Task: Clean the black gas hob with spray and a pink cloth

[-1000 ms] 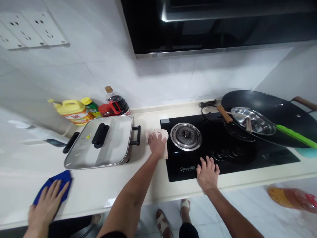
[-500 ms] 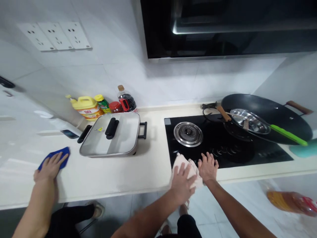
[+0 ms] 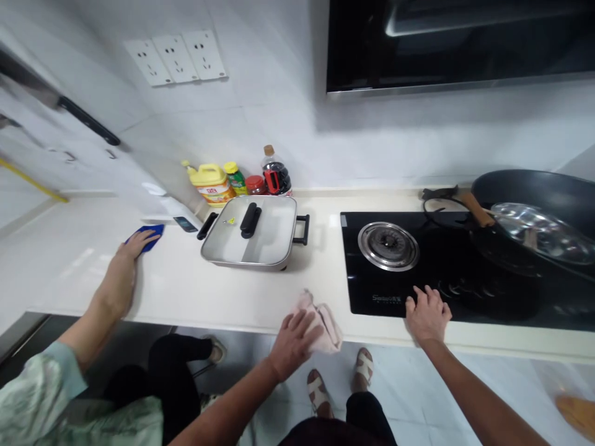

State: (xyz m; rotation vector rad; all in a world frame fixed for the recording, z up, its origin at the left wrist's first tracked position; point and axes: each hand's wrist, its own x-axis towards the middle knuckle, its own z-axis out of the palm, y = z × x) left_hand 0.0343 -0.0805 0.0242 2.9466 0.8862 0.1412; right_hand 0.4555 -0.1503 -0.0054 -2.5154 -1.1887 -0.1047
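Note:
My left hand (image 3: 294, 344) presses on a crumpled pale pink cloth (image 3: 325, 325), its fingers curled over the cloth's left side. The cloth lies at the front edge of the white counter, left of the black gas hob (image 3: 367, 297). On the hob's front edge, right of the printed lettering, rests my right hand (image 3: 428, 314); its fingers are apart and hold nothing. A square electric pan (image 3: 225, 244) with a glass lid stands on the counter behind my left hand. At the far left, another person's hand (image 3: 134, 244) is on a blue cloth (image 3: 152, 238).
A large black wok (image 3: 525, 186) with a metal strainer (image 3: 534, 217) sits on the hob's right side. The left burner (image 3: 388, 246) is bare. By the wall stand a yellow jug (image 3: 212, 186), a red-lidded jar (image 3: 256, 184) and a dark sauce bottle (image 3: 274, 167). A range hood (image 3: 446, 56) hangs above.
My left hand has moved the pink cloth left, off the hob's front corner onto the counter. My right hand stays at the hob's front edge. The camera view has swung left.

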